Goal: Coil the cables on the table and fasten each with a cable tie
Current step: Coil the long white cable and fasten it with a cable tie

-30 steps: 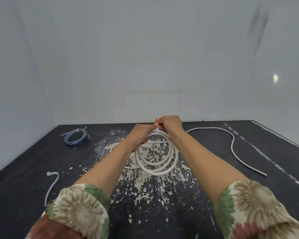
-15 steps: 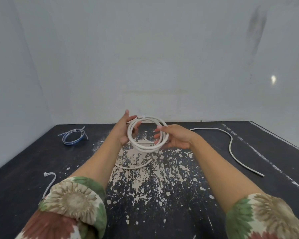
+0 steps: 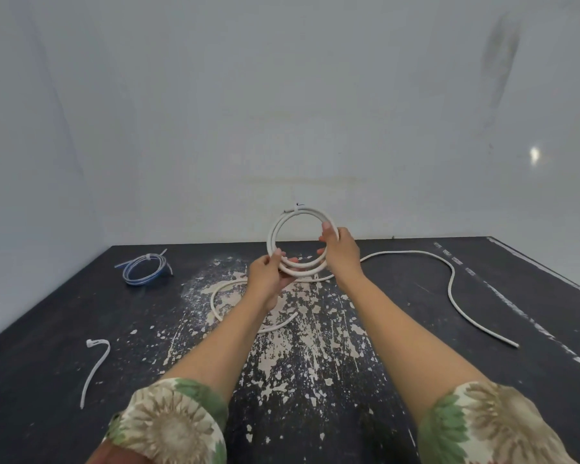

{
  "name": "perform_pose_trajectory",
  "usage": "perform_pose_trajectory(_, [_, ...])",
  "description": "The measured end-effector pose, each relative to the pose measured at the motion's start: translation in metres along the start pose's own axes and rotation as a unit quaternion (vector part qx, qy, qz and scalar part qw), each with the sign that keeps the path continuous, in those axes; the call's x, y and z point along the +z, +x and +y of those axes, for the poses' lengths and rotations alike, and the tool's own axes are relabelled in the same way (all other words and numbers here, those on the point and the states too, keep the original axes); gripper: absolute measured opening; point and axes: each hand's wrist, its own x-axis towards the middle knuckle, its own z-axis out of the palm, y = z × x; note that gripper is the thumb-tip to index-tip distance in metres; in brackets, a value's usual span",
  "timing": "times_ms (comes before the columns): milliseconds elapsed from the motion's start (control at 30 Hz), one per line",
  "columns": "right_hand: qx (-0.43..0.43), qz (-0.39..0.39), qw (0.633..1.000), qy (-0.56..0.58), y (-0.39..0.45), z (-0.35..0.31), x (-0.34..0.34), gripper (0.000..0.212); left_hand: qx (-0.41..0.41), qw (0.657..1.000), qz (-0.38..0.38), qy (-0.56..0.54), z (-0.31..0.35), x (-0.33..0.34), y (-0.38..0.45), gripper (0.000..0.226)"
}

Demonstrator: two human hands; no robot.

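Left hand (image 3: 270, 279) is pinching the near-left rim of the white cable coil (image 3: 300, 242), grip closed on it; right hand (image 3: 340, 251) is wrapping fingers around the right rim. Coil is being held upright above the surface (image 3: 64, 329), cable tie (image 3: 297, 208) sitting at its top. Loose white cable (image 3: 449, 279) is trailing right; blue tied coil (image 3: 144, 269) far left, spare tie (image 3: 96, 366) near left. Risk: trailing length dragging, loops springing apart if tie is slack.

White cable (image 3: 275, 229) in the hands; blue coil (image 3: 143, 270) left of them; black table (image 3: 416, 316) flecked beige; floral sleeves (image 3: 168, 426).
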Motion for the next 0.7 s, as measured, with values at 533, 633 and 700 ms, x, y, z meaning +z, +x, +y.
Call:
perform_pose_trajectory(533, [0.048, 0.096, 0.98, 0.165, -0.005, -0.004, 0.022, 0.052, 0.032, 0.983, 0.113, -0.144, -0.008, 0.02, 0.004, 0.043])
perform_pose_trajectory(633, [0.138, 0.031, 0.955, 0.261, -0.006, -0.001, 0.02, 0.051, 0.041, 0.985, 0.092, -0.142, -0.003, 0.014, 0.007, 0.036])
perform_pose_trajectory(700, [0.144, -0.025, 0.962, 0.231, -0.004, 0.004, 0.018, 0.052, 0.033, 0.987, 0.068, -0.141, 0.003, 0.008, 0.009, 0.035])
